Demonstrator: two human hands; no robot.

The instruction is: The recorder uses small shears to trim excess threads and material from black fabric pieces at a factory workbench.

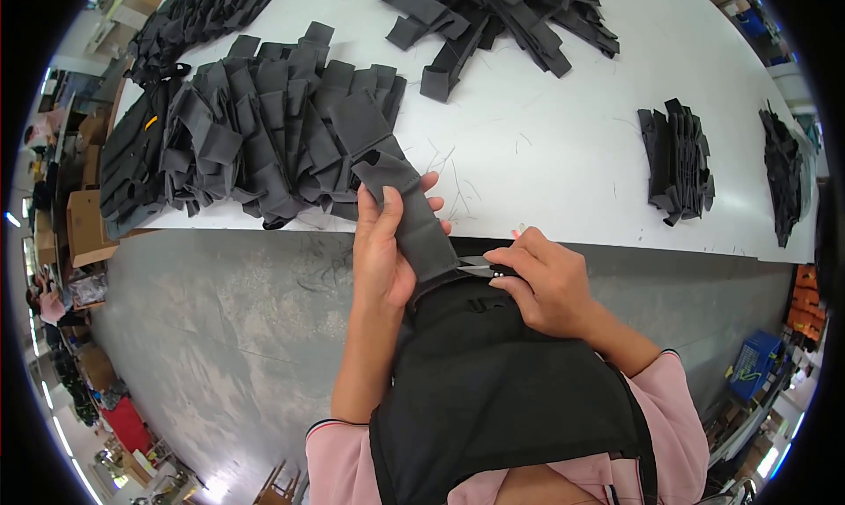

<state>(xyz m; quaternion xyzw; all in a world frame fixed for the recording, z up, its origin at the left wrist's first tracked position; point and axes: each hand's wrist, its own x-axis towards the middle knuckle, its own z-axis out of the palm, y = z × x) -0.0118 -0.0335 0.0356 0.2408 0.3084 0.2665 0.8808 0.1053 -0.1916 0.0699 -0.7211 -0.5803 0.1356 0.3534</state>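
My left hand point(383, 254) grips a dark grey sewn fabric strip point(422, 228), thumb on top and fingertips showing past its right edge. The strip slants from the table's near edge down toward my body, with a folded flap at its upper part. In my right hand point(553, 280) is a pair of thread snips point(477, 266), pinched between thumb and fingers. Their blades point left and meet the strip's lower right corner; whether a thread lies between them is too small to tell.
A white table point(563, 162) carries a big heap of grey strips point(264, 126) at left, a pile of strips point(519, 21) at the back, and bundles point(678, 166) at right. Loose threads point(453, 175) lie about. My black apron point(510, 390) hangs below my hands.
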